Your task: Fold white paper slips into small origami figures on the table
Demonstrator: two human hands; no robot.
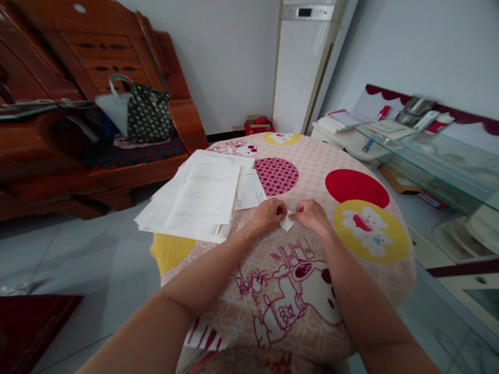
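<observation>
A small folded piece of white paper (287, 223) is held low over the round table, between both hands. My left hand (270, 214) pinches its left side with curled fingers. On the other side my right hand (312, 215) grips the paper's right edge between thumb and fingers. Just left of my hands lies a loose pile of white paper sheets (206, 192), some with printed lines. One printed sheet (249, 189) sticks out from the pile toward my left hand. The exact folds of the small paper are too small to make out.
A patterned cloth (234, 291) with cartoon dogs and coloured circles covers the table. At left stands a wooden sofa (105, 47) with a dotted bag (150, 113) on it. To the right is a glass-topped stand (440, 156) bearing papers and containers. A white air conditioner (302, 67) stands behind.
</observation>
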